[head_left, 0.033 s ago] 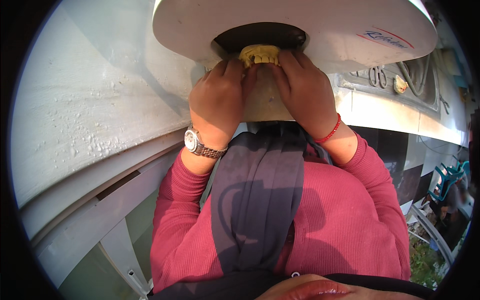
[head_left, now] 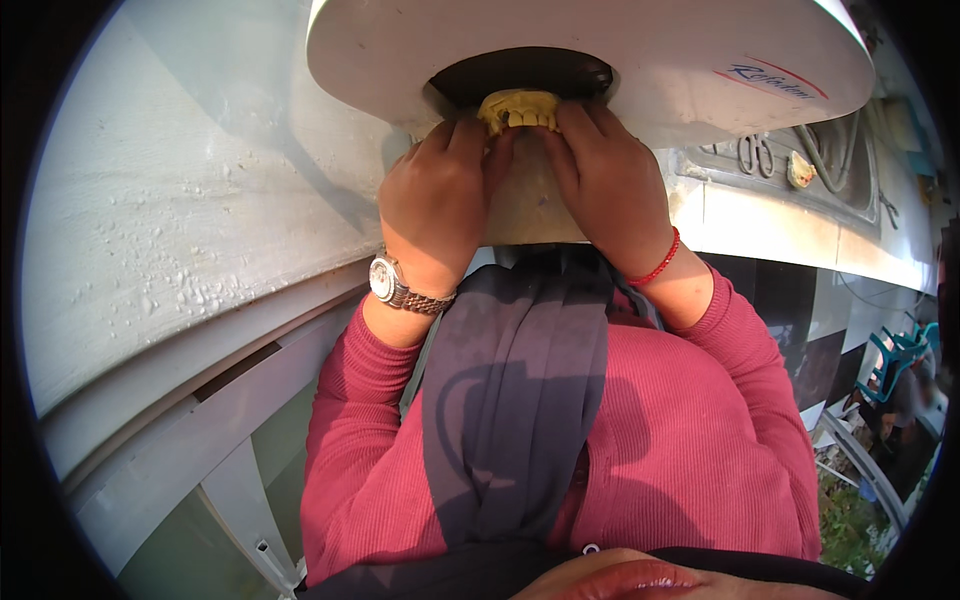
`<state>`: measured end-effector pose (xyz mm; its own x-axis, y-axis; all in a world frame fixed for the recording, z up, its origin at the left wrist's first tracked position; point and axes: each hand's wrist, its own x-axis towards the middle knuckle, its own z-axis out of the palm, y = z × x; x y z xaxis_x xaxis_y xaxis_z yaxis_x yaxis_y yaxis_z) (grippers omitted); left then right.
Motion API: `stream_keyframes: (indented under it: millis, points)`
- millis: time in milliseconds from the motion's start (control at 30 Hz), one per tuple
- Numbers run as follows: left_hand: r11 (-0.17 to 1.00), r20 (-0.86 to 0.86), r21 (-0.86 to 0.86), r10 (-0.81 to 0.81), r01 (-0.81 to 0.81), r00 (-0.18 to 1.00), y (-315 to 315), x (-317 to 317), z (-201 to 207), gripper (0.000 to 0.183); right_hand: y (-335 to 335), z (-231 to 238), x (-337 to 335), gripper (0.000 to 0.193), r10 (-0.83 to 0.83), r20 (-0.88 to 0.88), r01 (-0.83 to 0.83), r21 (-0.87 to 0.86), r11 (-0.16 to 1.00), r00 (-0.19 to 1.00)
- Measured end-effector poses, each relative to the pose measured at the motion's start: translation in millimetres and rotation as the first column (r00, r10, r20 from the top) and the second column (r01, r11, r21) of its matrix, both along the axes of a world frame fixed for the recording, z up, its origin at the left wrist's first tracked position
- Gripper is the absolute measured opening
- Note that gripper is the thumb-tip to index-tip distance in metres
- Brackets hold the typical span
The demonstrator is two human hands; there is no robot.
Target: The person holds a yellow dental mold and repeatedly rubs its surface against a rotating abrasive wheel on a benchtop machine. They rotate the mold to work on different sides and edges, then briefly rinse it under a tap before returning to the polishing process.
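A yellow dental cast (head_left: 520, 108) with a row of front teeth facing me sits between my two hands, at the mouth of a dark opening (head_left: 515, 72) in a white machine (head_left: 660, 50). My left hand (head_left: 437, 190) grips the cast's left side, fingertips and thumb closed on it. On the other side my right hand (head_left: 615, 180) pinches it the same way. A dark gap shows in the tooth row near the left fingers. The cast's far side and the inside of the opening are hidden in shadow.
Below the cast is a greyish ledge (head_left: 535, 210). Water drops dot the pale surface (head_left: 150, 220) on the left. To the right, a metal sink (head_left: 830, 180) has scissors (head_left: 755, 155), a hose (head_left: 840, 165) and another cast (head_left: 800, 170) at it.
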<state>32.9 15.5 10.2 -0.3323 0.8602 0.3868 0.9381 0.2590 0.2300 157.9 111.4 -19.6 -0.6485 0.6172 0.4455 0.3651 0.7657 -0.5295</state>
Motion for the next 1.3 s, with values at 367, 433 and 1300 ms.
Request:
stream_keyframes:
  millis: [367, 433, 1300]
  points:
    - [0.999, -0.006, -0.005, 0.044, -0.044, 0.999, 6.7, 1.5, -4.2, 0.019, 2.8, 1.8, -6.3, 0.015, -0.007, 0.018, 0.008, -0.028, 1.000, 1.000]
    - [0.999, -0.007, 0.007, 0.037, -0.037, 0.999, 7.3, 1.2, -4.6, 0.018, 2.1, 1.8, -6.5, 0.014, -0.015, 0.032, 0.016, -0.036, 0.999, 0.999]
    - [0.991, 0.090, 0.104, 0.070, -0.080, 0.993, 6.4, 2.6, -3.9, 0.018, -1.2, 1.9, -9.2, 0.012, -0.037, 0.014, 0.037, 0.018, 0.999, 0.999]
